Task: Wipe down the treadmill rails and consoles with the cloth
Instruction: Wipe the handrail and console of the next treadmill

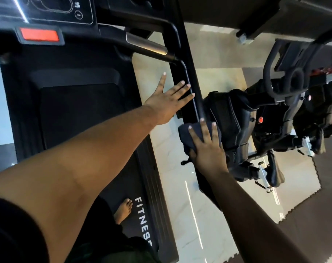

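The black right side rail (190,86) of the treadmill runs from the console down toward me. My right hand (207,149) lies flat with spread fingers on a dark cloth (190,137), pressing it onto the rail. Higher up the same rail, my left hand (169,99) reaches across with straight fingers, the fingertips touching the rail's inner face. The console (57,8) with its red safety key (39,34) sits at the top left. A silver-capped handlebar (146,44) juts out below the console.
The treadmill belt (76,114) and a side step marked FITNESS (144,219) lie below, with a bare foot (123,209) on the deck. A black exercise bike (256,126) stands close to the rail's right. Pale tile floor (171,168) lies between.
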Tool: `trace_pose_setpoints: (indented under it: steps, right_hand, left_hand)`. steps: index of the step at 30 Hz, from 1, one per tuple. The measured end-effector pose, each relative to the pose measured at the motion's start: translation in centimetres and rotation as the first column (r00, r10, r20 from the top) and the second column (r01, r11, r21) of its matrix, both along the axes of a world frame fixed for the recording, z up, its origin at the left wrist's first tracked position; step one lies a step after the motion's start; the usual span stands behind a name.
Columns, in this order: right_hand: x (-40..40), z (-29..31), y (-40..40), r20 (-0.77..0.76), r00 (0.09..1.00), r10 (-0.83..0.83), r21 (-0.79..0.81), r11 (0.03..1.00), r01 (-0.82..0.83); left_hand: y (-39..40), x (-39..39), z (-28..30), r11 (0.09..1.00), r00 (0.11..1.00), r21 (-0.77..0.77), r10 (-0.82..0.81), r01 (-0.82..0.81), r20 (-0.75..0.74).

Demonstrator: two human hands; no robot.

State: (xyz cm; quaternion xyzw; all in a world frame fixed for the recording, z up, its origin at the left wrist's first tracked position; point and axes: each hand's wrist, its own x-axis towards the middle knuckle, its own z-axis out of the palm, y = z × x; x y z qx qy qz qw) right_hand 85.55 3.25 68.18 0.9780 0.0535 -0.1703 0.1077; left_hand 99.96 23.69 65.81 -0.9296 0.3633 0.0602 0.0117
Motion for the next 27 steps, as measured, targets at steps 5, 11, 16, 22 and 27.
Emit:
trace_pose_setpoints:
  steps: [5, 11, 16, 22, 27]
  right_hand:
    - [-5.0, -0.1, -1.5, 0.06, 0.997, 0.057, -0.102, 0.993, -0.05]
    - [-2.3, 0.4, -0.1, -0.219, 0.942, 0.256, -0.382, 0.865, -0.324]
    - [3.4, -1.2, 4.9, -0.265, 0.931, 0.252, -0.561, 0.744, -0.361]
    - [-4.3, 1.5, 0.1, -0.009, 0.999, -0.043, -0.105, 0.994, 0.042]
    - [5.5, 0.6, 2.3, 0.036, 0.998, -0.042, 0.033, 0.999, 0.041]
  left_hand:
    - [0.7, 1.0, -0.2, 0.999, 0.999, 0.041, -0.031, 0.032, -0.017]
    - [1.0, 1.6, -0.1, 0.997, 0.997, 0.047, -0.069, 0.069, 0.019]
    - [2.0, 2.8, -0.6, 0.985, 0.985, 0.103, -0.148, 0.139, 0.089]
    - [3.1, 4.6, 0.0, 0.989, 0.985, 0.118, -0.109, 0.093, 0.135]
    - [3.7, 7.0, 0.9, 0.978, 0.978, 0.192, -0.118, 0.084, 0.172]
